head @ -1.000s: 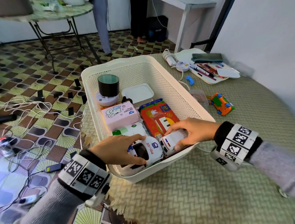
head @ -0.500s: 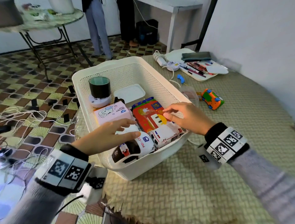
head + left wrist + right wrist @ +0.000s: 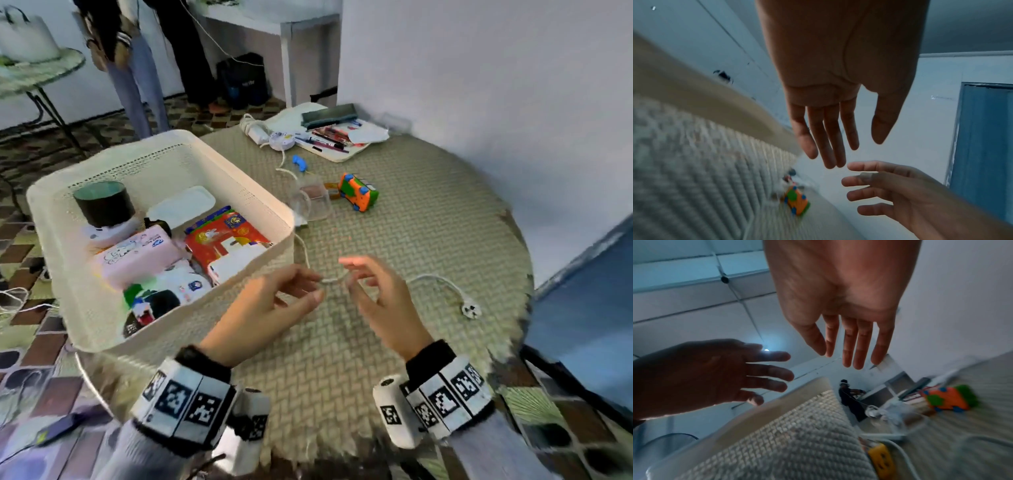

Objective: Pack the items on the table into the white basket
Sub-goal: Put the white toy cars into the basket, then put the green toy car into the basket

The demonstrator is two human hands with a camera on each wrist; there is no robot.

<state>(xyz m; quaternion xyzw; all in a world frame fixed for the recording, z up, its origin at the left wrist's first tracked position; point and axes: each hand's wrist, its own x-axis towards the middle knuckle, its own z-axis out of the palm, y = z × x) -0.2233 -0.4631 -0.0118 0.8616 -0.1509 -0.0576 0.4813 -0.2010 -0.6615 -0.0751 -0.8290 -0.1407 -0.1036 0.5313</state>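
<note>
The white basket (image 3: 239, 178) stands on the table's left side and holds a pink tissue pack (image 3: 137, 255), a red packet (image 3: 222, 240), a white toy van (image 3: 236, 263) and a police car (image 3: 161, 301). Both hands hover over the mat just right of the basket's near corner. My left hand (image 3: 308, 287) and right hand (image 3: 356, 277) face each other with relaxed fingers and hold nothing; the wrist views show straight fingers on my left hand (image 3: 838, 146) and right hand (image 3: 842, 353). An orange and green toy car (image 3: 358, 192) sits on the table beyond them.
A white cable lies under the hands and ends in a plug (image 3: 471, 310). A clear cup (image 3: 313, 205) stands beside the basket, with a small blue object (image 3: 299, 163) behind it. A tray of pens (image 3: 335, 140) and a power strip (image 3: 255, 128) lie at the far edge.
Both hands let go of the toy vehicles and came out of the basket to the right, over the mat. The head view swung right.
</note>
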